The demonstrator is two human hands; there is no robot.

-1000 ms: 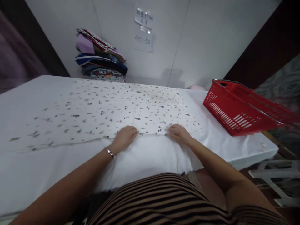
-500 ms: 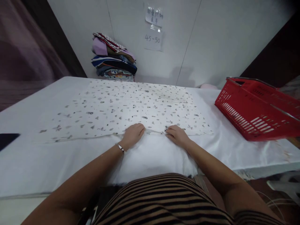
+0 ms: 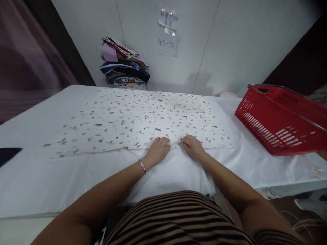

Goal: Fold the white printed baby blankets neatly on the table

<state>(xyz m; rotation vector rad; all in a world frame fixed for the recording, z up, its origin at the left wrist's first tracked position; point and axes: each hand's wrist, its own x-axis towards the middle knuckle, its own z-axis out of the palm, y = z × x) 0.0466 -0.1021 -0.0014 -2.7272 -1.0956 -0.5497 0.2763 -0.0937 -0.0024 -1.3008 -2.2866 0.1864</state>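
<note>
A white cloth with small printed motifs [image 3: 138, 119] lies spread flat on the white-covered table [image 3: 84, 183]. Its near edge runs across in front of me. My left hand [image 3: 158, 149], with a silver bracelet at the wrist, is closed on that edge near the middle. Just to its right, my right hand [image 3: 193, 147] pinches the same edge between thumb and fingers. A short stretch of slightly gathered edge shows between the two hands. The fingertips of the left hand are partly hidden.
A red plastic basket [image 3: 278, 119] stands on the table at the right. Folded fabrics [image 3: 125, 64] are stacked at the back left against the wall. A dark flat object [image 3: 9, 154] lies at the left edge. Paper signs [image 3: 167, 44] hang on the wall.
My left hand has slid right along the cloth's near edge, closer to my right hand. The right hand has stayed nearly in place.
</note>
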